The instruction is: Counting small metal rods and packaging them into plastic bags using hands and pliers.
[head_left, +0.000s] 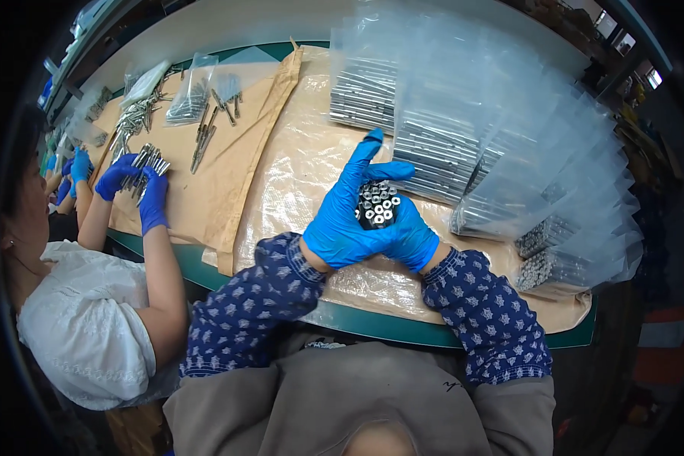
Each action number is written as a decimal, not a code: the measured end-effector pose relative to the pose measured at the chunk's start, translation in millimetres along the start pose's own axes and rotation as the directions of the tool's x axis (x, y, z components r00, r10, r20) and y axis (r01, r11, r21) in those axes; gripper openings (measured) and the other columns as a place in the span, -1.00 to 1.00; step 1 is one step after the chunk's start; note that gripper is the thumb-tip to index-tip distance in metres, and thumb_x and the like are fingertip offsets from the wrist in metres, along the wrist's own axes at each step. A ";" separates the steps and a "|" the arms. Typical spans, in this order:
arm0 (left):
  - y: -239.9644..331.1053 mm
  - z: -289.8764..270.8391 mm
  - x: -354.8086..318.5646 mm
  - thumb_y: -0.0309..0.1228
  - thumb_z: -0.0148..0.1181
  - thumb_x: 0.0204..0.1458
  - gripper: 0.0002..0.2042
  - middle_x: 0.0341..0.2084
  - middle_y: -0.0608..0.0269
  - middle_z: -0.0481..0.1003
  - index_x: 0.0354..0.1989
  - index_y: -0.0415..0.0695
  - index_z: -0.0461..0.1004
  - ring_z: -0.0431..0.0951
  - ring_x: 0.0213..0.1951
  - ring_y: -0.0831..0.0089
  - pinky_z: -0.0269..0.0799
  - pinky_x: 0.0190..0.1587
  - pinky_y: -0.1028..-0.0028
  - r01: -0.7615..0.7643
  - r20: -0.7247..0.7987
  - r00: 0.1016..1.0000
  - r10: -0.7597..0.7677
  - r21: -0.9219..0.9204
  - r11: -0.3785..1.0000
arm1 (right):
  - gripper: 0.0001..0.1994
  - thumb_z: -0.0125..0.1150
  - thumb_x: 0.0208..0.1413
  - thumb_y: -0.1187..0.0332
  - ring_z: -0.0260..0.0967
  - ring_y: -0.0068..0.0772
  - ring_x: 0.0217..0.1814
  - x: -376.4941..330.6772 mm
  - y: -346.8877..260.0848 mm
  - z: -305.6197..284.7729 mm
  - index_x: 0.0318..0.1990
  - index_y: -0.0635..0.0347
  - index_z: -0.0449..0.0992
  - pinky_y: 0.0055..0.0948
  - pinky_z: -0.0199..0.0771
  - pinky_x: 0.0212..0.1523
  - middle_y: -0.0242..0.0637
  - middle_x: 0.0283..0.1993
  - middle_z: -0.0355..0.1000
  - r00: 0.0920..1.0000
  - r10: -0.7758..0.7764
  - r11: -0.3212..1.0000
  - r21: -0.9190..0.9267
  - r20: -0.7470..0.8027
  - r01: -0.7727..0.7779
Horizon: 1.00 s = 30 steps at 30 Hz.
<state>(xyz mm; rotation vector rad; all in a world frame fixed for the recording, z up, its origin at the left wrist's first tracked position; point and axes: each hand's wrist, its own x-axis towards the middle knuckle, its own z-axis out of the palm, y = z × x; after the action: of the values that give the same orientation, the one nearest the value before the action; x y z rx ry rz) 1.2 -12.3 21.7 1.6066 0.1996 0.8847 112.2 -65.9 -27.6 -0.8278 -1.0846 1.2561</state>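
A bundle of short metal tubes (379, 205) is cupped between my two blue-gloved hands, its round, hollow ends facing up at me. My left hand (340, 226) wraps the left side of the bundle, with two of its fingers stretched out past the far side. From the right, my right hand (413, 237) presses against the bundle, and its fingertips are partly hidden. The lower lengths of the tubes are hidden by the gloves. Under my hands lies a clear plastic sheet (281, 182) over brown paper.
Clear bags of metal rods (437, 152) stand in a row from the far middle to the right. At left, a co-worker's gloved hands (153, 199) hold a bunch of metal pieces. Loose metal pieces (137, 114) and filled bags (190, 99) lie beyond. A green table edge (387, 323) runs before me.
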 end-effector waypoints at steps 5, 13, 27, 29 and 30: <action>-23.5 -26.0 -4.0 -0.38 0.42 -0.32 -0.27 -0.01 0.06 0.35 0.11 -0.17 0.19 0.33 0.05 0.27 0.24 0.11 0.36 0.201 0.265 0.947 -0.183 -0.042 0.979 | -0.60 0.28 -0.17 0.51 0.34 -0.50 -0.06 0.6 -1.8 -2.6 -0.09 0.20 0.40 -0.52 0.37 -0.04 -0.32 -0.08 0.39 0.996 0.010 0.975 -0.223 0.089 0.010; -8.0 -10.7 -18.6 -0.41 0.42 -0.32 -0.39 -0.06 0.13 0.40 -0.01 -0.21 0.30 0.41 -0.04 0.39 0.33 0.04 0.43 0.278 0.187 0.954 -0.235 -0.249 0.928 | -0.58 0.25 -0.15 0.42 0.30 -0.35 0.01 -19.0 -19.0 9.6 -0.04 0.12 0.38 -0.42 0.30 0.03 -0.28 -0.02 0.35 0.993 0.053 0.887 -0.461 0.104 0.000; -21.7 -34.7 1.3 -0.15 0.41 -0.38 -0.18 0.19 0.06 0.10 0.14 -0.18 0.20 0.15 0.19 0.22 0.09 0.21 0.32 0.284 0.483 0.870 -0.097 -0.330 0.900 | -0.62 0.25 -0.10 0.34 0.33 -0.35 -0.02 -10.9 -10.8 2.0 -0.06 0.05 0.40 -0.36 0.35 0.00 -0.27 -0.07 0.38 0.985 0.058 0.761 -0.646 0.162 0.061; -22.8 -37.3 5.9 -0.13 0.39 -0.36 -0.18 0.20 0.07 0.09 0.15 -0.18 0.19 0.15 0.19 0.22 0.08 0.22 0.32 0.252 0.499 0.864 -0.066 -0.316 0.915 | -0.56 0.33 -0.19 0.38 0.34 -0.36 -0.05 -11.7 -9.0 0.7 -0.06 0.07 0.40 -0.39 0.36 -0.02 -0.27 -0.09 0.38 0.991 0.058 0.756 -0.654 0.119 0.035; -23.6 -38.2 5.3 -0.10 0.37 -0.33 -0.17 0.21 0.08 0.07 0.16 -0.18 0.17 0.15 0.19 0.22 0.08 0.22 0.31 0.221 0.505 0.862 -0.038 -0.307 0.926 | -0.54 0.35 -0.22 0.39 0.35 -0.40 -0.07 -8.0 -14.8 2.9 -0.06 0.09 0.39 -0.43 0.38 -0.05 -0.29 -0.11 0.39 0.985 0.144 0.813 -0.579 0.098 -0.062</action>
<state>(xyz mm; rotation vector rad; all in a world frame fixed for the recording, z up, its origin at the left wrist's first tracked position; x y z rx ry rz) -11.4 26.3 1.8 1.4011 -0.2037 0.3518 114.4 -76.3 -14.3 -1.2842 -1.5911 1.0890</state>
